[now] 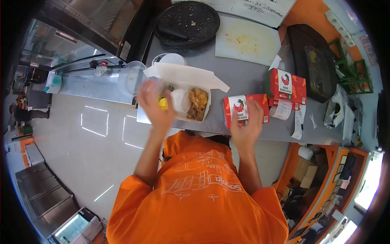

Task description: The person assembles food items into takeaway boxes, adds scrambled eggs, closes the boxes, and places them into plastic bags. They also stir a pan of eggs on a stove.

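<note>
An opened paper meal box [206, 113] stands near the counter's front edge with its lid raised at the back. Inside are a white wrapped bundle [180, 100], fried chicken [197, 105] and a yellow item [163, 103] at the left. My left hand [157, 105], blurred, is over the box's left side, fingers apart; whether it pinches anything there is unclear. My right hand [248, 120] lies over a closed red and white meal box [260, 106], its fingers on or just above the top. The contact is hard to tell.
Stacked red boxes [289, 87] with a paper receipt [282, 110] stand at the right. Behind are a round black pan [189, 24], a stained white cutting board [248, 41] and a dark container [307, 61]. A clear plastic tub [131, 77] sits left of the opened box.
</note>
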Tool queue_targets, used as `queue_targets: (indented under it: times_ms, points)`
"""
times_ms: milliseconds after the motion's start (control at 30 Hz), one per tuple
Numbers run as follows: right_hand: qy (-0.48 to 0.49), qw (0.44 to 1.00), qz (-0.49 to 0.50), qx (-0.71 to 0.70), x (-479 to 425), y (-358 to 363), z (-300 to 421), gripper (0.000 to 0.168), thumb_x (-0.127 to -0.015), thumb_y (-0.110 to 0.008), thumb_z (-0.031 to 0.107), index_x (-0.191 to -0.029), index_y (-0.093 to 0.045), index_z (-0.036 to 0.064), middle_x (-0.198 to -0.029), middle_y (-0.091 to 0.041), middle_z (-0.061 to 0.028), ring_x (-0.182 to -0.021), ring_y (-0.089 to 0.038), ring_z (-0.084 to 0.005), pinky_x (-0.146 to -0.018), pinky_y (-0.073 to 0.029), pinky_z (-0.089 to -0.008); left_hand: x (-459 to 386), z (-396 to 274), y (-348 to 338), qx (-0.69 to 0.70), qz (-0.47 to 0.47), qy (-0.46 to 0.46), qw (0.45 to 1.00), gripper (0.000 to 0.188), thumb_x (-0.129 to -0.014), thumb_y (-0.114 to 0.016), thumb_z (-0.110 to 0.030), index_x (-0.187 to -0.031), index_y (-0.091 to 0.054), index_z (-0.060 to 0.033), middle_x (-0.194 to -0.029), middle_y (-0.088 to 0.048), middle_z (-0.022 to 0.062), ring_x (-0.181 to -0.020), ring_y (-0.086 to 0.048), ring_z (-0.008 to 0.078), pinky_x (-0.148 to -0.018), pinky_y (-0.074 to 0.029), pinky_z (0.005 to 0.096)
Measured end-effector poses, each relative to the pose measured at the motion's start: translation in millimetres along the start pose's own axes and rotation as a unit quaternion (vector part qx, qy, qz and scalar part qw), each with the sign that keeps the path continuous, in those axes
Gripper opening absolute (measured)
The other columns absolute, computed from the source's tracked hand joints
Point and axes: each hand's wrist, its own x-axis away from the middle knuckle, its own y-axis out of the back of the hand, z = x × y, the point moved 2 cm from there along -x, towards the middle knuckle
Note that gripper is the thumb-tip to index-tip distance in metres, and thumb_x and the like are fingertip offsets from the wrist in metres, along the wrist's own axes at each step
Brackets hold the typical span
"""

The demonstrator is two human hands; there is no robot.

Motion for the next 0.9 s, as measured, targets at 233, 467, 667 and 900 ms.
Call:
queue_targets:
  times_ms: [233,467,667,900]
  points:
    - [-0.07,0.98,0.184,0.008,-9.9,-87.0,9.0,0.034,-0.082,-0.068,0.0,-0.116,-0.066,0.001,-0.107,-0.062,-0.0153,-0.103,-0.062,-0.0354,-0.086,-0.053,-0.0444,21.3,70.9,-7.0,0.114,0.248,0.085,0.958,0.03,-0.09,-0.067,-0.021,-0.115,-0.068,-0.004,-0.109,-0.069,0.0135,-0.098,-0.065,0.0352,-0.086,-0.051,0.0443]
    - [-0.053,0.994,0.088,-0.022,65.8,-91.7,26.6,0.048,-0.076,-0.058,-0.009,-0.122,-0.067,0.003,-0.122,-0.061,-0.0161,-0.114,-0.061,-0.0344,-0.095,-0.052,-0.0415,27.1,88.4,0.4,0.262,0.098,0.175,0.944,0.036,-0.085,-0.072,-0.013,-0.119,-0.064,-0.0051,-0.123,-0.062,0.015,-0.121,-0.053,0.0384,-0.103,-0.04,0.0499]
    - [-0.12,0.986,0.075,-0.091,102.5,-110.9,20.1,0.055,-0.081,-0.054,-0.011,-0.133,-0.061,0.005,-0.139,-0.056,-0.0207,-0.124,-0.058,-0.0382,-0.1,-0.051,-0.0414,26.5,123.6,-26.0,0.173,0.26,-0.03,0.95,0.053,-0.084,-0.073,-0.006,-0.127,-0.043,-0.0035,-0.119,-0.065,0.0237,-0.114,-0.062,0.0414,-0.106,-0.043,0.0447]
    - [-0.164,0.978,0.058,-0.115,85.5,-107.3,36.4,0.047,-0.087,-0.056,-0.006,-0.132,-0.061,0.004,-0.127,-0.064,-0.0221,-0.107,-0.067,-0.0371,-0.088,-0.056,-0.0411,51.6,109.0,-34.9,0.419,0.272,0.221,0.838,0.035,-0.098,-0.063,-0.014,-0.123,-0.043,-0.0003,-0.116,-0.067,0.0231,-0.102,-0.068,0.0231,-0.089,-0.052,0.0343]
